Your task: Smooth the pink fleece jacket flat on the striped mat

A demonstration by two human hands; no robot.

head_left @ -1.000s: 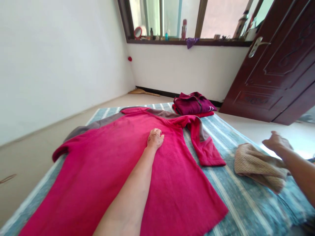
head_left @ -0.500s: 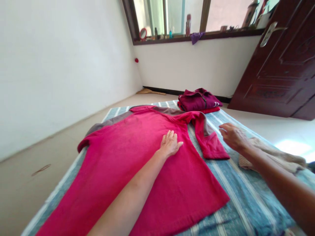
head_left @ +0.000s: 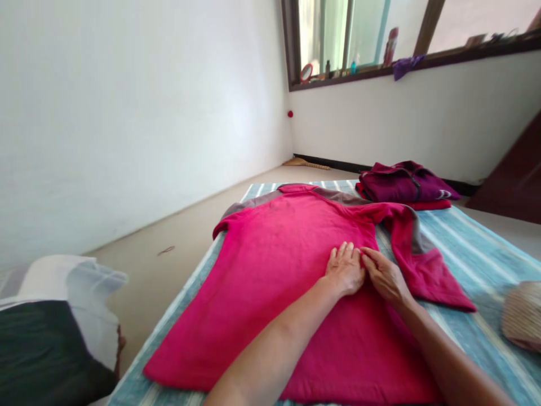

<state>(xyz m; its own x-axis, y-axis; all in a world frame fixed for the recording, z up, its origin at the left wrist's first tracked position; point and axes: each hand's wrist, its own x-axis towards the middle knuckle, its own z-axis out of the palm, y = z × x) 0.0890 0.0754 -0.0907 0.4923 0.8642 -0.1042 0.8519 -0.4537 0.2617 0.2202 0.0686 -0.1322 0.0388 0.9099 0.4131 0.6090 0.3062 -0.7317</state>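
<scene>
Hands, left hand (head_left: 345, 269) and right hand (head_left: 385, 276), lie flat on pink fleece (head_left: 279, 265).

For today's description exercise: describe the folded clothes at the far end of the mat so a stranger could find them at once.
Start at the blue striped mat. Beyond the spread pink top under both hands, near the wall, sits the folded pile. It alone is folded, dark maroon over red.

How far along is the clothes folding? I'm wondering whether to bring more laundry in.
One dark red garment already lies folded at the far end of the striped mat. In hand is the pink top, spread flat, with the left hand and right hand both resting open on it; it looks unfolded apart from one sleeve lying bent. A tan knit piece waits, bunched, at the right.
</scene>
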